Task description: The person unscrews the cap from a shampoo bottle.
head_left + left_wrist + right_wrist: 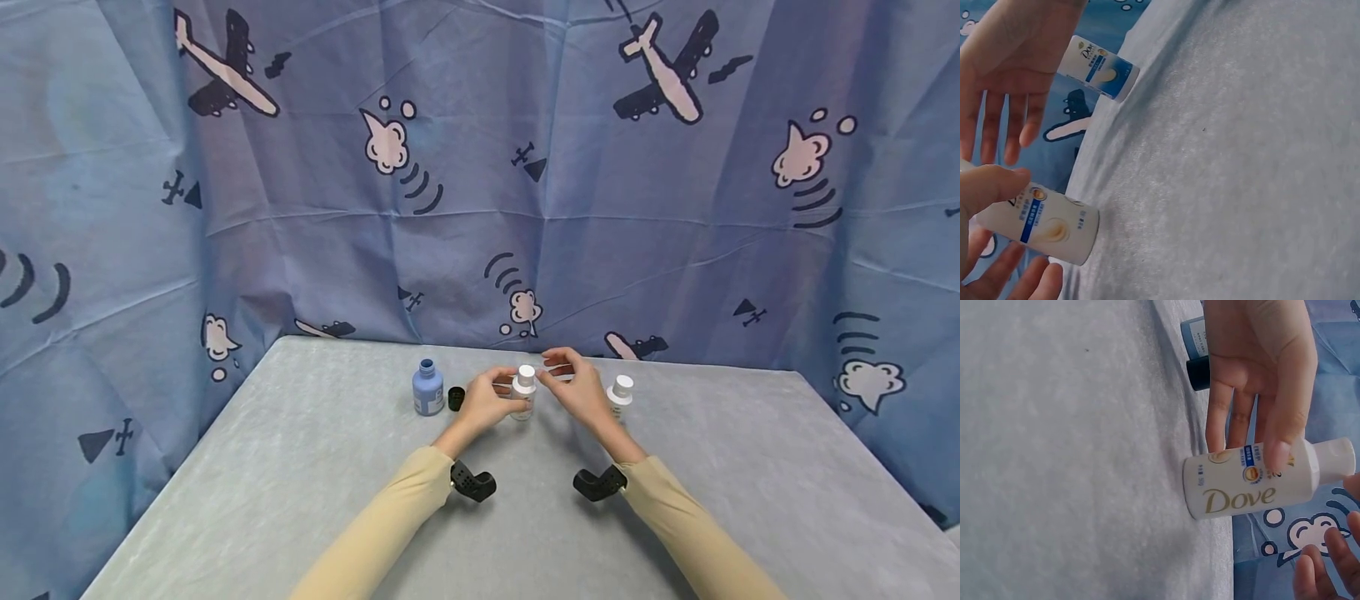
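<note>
Left hand [484, 402]: Dove bottle [1054, 225] between thumb [996, 186] and fingers [1030, 275].

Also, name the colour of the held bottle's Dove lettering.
Dull gold; the Dove lettering shows best in the right wrist view.

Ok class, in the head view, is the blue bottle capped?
No, the blue bottle stands with its mouth open, a black cap beside it.
</note>
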Demonstrator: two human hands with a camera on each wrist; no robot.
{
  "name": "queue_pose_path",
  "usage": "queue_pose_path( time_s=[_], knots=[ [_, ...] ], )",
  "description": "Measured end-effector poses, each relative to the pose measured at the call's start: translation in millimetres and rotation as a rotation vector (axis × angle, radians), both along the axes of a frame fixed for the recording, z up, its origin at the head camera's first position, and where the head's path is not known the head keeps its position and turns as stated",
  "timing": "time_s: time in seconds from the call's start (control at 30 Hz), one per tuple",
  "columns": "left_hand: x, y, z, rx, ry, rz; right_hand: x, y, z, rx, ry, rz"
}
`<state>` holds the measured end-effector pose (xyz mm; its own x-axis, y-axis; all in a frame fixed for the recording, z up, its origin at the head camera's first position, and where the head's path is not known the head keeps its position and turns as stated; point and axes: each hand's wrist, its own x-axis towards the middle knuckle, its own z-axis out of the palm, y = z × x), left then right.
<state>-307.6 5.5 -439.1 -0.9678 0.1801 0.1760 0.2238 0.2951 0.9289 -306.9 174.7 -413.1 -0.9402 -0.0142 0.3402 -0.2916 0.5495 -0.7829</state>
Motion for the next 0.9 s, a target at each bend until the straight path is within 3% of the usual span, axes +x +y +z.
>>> queue_pose_path(
  time_s=[0.9],
  knots=[
    [-1.9,10.0,-7.8,-0.006,0.002,0.089,4.7,-0.8,2.1,-0.018,-0.046,-0.003]
  ],
)
